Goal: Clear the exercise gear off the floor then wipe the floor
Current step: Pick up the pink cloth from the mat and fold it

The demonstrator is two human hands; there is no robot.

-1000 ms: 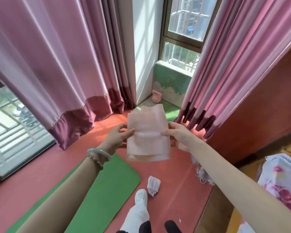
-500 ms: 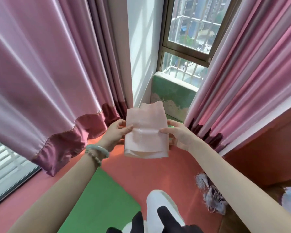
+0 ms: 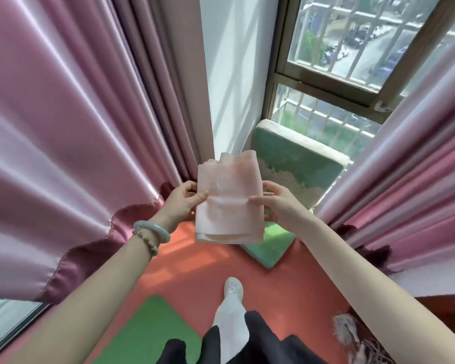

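A folded pale pink stretch band [image 3: 229, 203] hangs upright in front of me at mid-frame. My left hand [image 3: 183, 199] pinches its left edge, thumb on the front. My right hand [image 3: 277, 203] pinches its right edge the same way. A green exercise mat [image 3: 147, 334] lies on the red floor [image 3: 195, 261] at the lower left, partly under my left forearm. Beyond the band, a green cushion pad [image 3: 269, 245] lies on the floor in the corner.
Pink curtains [image 3: 63, 143] hang close on the left and on the right [image 3: 405, 179]. A second green pad [image 3: 297, 158] leans below the barred window [image 3: 334, 43]. My white shoe [image 3: 233, 288] stands ahead of me. A fluffy grey item [image 3: 352, 334] lies at the lower right.
I have stepped toward the window corner, still holding the band with both hands. The mat slid lower in view; the small white cloth and pink weight are no longer in sight.
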